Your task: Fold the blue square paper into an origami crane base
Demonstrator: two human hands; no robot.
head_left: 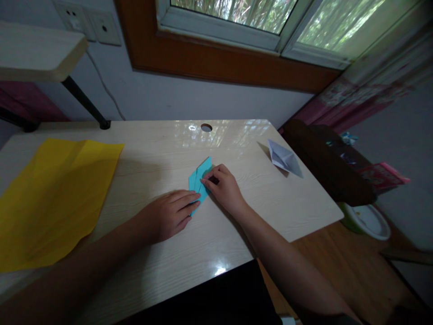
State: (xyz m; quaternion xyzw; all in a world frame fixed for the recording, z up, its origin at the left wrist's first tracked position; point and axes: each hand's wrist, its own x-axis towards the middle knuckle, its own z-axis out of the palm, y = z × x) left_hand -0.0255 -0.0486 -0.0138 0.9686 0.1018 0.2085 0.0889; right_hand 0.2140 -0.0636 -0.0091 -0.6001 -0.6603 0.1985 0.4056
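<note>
A folded piece of turquoise paper (200, 177) lies on the pale wood-grain table (162, 149), its upper end pointed and creases running along its length. My left hand (176, 212) rests flat, fingers stretched out, with the fingertips pressing on the paper's lower left part. With thumb and forefinger pinched together, my right hand (223, 183) grips the paper's right edge near the middle. The part of the paper under my fingers is hidden.
A large yellow sheet (64, 198) covers the table's left side. At the right stands a folded white paper boat (284, 158). A round cable hole (206, 127) sits near the back edge. A raised shelf (37, 49) overhangs the back left corner, and a bin (368, 221) stands on the floor.
</note>
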